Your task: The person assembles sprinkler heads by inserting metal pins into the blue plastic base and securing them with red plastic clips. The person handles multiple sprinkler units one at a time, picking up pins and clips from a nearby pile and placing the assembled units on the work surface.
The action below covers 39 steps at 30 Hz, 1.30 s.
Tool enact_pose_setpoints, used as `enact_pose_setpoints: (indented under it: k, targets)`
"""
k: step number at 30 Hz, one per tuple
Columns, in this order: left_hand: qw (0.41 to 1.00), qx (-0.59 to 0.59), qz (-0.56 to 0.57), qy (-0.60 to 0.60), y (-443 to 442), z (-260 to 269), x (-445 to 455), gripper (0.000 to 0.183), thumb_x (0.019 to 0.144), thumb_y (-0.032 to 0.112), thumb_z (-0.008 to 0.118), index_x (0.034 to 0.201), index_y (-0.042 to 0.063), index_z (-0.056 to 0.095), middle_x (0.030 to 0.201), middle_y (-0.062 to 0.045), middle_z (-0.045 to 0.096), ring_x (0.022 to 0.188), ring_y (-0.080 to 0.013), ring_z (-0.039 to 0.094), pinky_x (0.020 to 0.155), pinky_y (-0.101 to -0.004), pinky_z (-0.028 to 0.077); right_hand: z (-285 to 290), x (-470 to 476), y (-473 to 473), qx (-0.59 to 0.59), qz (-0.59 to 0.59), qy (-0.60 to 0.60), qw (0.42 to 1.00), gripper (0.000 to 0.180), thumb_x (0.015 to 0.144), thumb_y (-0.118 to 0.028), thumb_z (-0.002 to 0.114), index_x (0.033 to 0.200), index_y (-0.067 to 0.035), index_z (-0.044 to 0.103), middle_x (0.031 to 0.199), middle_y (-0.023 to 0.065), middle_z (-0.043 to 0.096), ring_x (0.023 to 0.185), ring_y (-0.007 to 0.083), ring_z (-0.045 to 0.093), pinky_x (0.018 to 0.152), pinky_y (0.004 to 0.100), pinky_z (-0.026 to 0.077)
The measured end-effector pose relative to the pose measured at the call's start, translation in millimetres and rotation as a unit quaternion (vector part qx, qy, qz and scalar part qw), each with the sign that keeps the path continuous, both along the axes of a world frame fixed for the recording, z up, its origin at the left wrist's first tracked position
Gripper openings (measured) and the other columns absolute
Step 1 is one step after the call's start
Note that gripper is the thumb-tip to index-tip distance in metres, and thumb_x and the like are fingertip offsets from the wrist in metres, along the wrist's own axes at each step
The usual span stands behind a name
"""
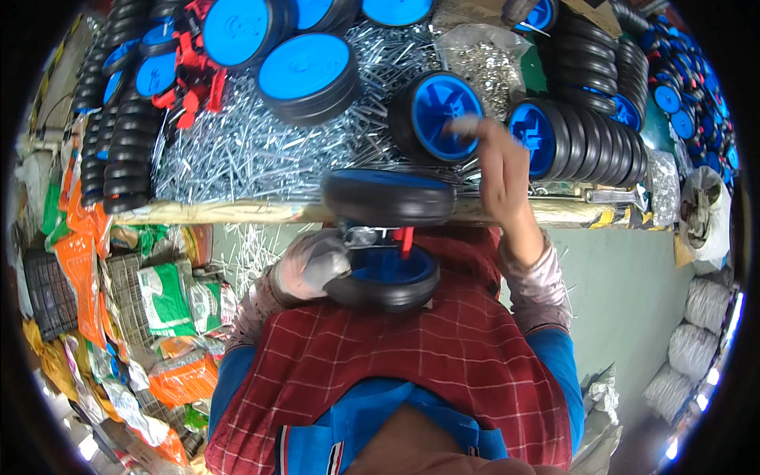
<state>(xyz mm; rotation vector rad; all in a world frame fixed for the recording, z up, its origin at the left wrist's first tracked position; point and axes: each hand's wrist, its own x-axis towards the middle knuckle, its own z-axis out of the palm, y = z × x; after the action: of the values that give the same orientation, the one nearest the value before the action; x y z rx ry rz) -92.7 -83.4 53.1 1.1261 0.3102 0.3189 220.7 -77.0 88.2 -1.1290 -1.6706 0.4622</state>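
Observation:
My left hand, in a pale glove, grips a pair of wheels in front of my lap. The upper wheel has a black tyre and blue disc and overlaps the bench edge. Below it the lower wheel shows its blue inside. A red plastic part sits between the two. My right hand is over the bench, its blurred fingertips in front of the spoked blue hub of another wheel. One fingertip has a pale covering. Whether those fingers touch the hub or hold something small, I cannot tell.
Loose metal pins cover much of the bench. Stacked blue-disc wheels, red plastic parts and a clear bag of small metal pieces lie there. Rows of wheels and an adjustable wrench are at right. Plastic bags lie lower left.

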Motion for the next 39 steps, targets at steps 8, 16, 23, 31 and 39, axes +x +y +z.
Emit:
enact_pose_setpoints:
  k: [8,16,23,31,39]
  targets:
    - [0.989,0.141,-0.036,0.014,34.9,8.4,-23.3,0.052,0.094,0.038,0.061,0.128,0.001,0.053,0.129,-0.016,0.058,0.116,-0.0276,0.06,0.1,-0.0437,0.046,-36.6,28.4,58.8,-0.104,-0.044,-0.138,0.984,0.033,0.091,-0.017,0.067,0.118,0.0,0.062,0.102,0.0245,0.067,0.096,0.0423,0.065,0.084,0.045,0.053]
    - [0.984,0.169,-0.063,0.0,60.8,-5.9,-27.0,0.047,0.093,0.037,0.063,0.123,0.001,0.055,0.123,-0.016,0.059,0.111,-0.0276,0.061,0.096,-0.0434,0.047,0.3,47.1,37.7,-0.475,0.106,0.044,0.873,0.021,0.096,-0.013,0.06,0.103,0.005,0.069,0.098,0.0244,0.068,0.089,0.0409,0.066,0.074,0.0409,0.054]
    - [0.981,0.175,-0.085,-0.014,78.4,-6.0,-18.9,0.044,0.092,0.035,0.065,0.118,0.002,0.056,0.118,-0.015,0.06,0.107,-0.0276,0.062,0.093,-0.0431,0.048,-71.7,57.9,85.6,-0.116,-0.368,-0.237,0.892,0.011,0.09,-0.005,0.064,0.097,0.003,0.062,0.091,0.0235,0.064,0.081,0.0429,0.064,0.068,0.0476,0.052]
    - [0.978,0.185,-0.093,-0.033,86.1,-13.4,-13.2,0.039,0.091,0.033,0.067,0.113,0.002,0.057,0.113,-0.015,0.061,0.103,-0.0276,0.063,0.089,-0.0427,0.049,-80.1,63.9,95.8,-0.134,-0.375,-0.239,0.886,0.015,0.086,-0.009,0.071,0.093,0.001,0.063,0.092,0.0229,0.064,0.081,0.0429,0.065,0.069,0.0475,0.053]
    - [0.974,0.202,-0.09,-0.052,82.0,-13.1,-1.3,0.036,0.09,0.031,0.069,0.108,0.002,0.059,0.107,-0.014,0.062,0.098,-0.0276,0.063,0.085,-0.0424,0.05,-64.9,54.7,83.8,-0.127,-0.335,0.0,0.934,0.014,0.086,-0.008,0.073,0.095,0.002,0.069,0.079,0.0187,0.068,0.066,0.0288,0.067,0.062,0.0355,0.051]
